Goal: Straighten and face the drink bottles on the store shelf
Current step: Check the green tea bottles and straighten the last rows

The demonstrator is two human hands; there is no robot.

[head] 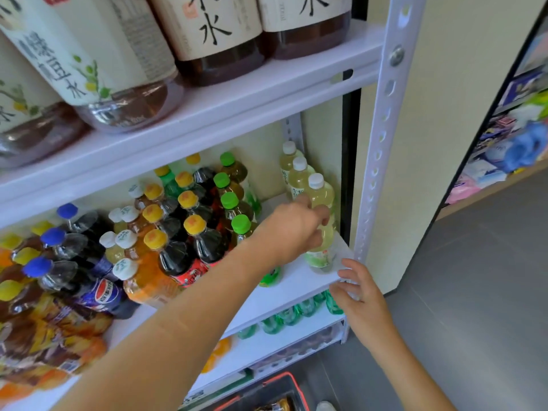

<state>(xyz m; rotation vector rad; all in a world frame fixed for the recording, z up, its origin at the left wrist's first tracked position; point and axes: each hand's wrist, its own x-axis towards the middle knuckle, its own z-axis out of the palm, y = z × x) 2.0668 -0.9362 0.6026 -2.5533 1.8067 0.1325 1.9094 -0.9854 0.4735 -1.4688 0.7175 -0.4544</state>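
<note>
Head view: my left hand (296, 229) curls round the front pale-green bottle (321, 198), which stands upright at my fingertips. Two matching bottles (299, 179) stand just beyond it. My right hand (361, 295), fingers relaxed, rests on the shelf (296, 287) edge, just below that bottle.

Three pale yellow-green bottles (299, 176) with white caps stand upright in single file at the right end of the middle shelf (296, 280). The front bottle (321, 200) is near the shelf's edge, and the left hand (296, 226) grips its waist. To their left, upright rows stand packed together: green-capped bottles (229, 200), yellow-capped dark drinks (194, 225) and blue-capped colas (53, 271).
</note>
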